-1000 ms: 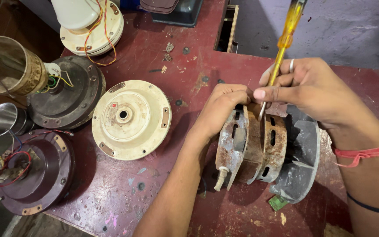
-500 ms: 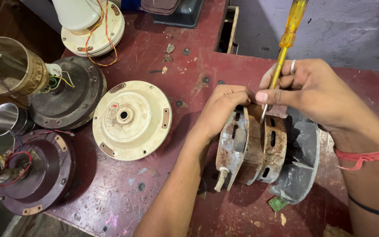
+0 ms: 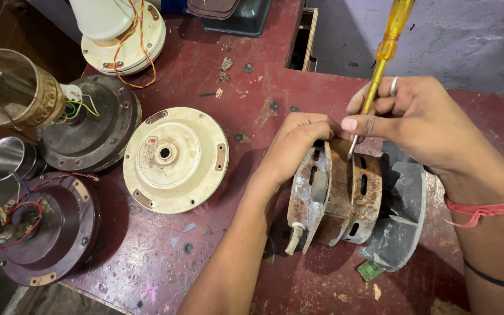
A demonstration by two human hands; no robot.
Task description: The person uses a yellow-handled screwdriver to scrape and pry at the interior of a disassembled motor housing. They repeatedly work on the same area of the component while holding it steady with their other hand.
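My left hand (image 3: 296, 146) clamps the rusty fan motor (image 3: 336, 198), on edge at table centre-right | right hand (image 3: 421, 125) grips yellow-handled screwdriver (image 3: 380, 61), tip in the casing seam at 12 o'clock | motor likely heavy, rigid, rust-gritty; hold by rim | steel cup (image 3: 7, 158) at 9 o'clock, contents unseen.

Soft even light, sharp, faint shadows
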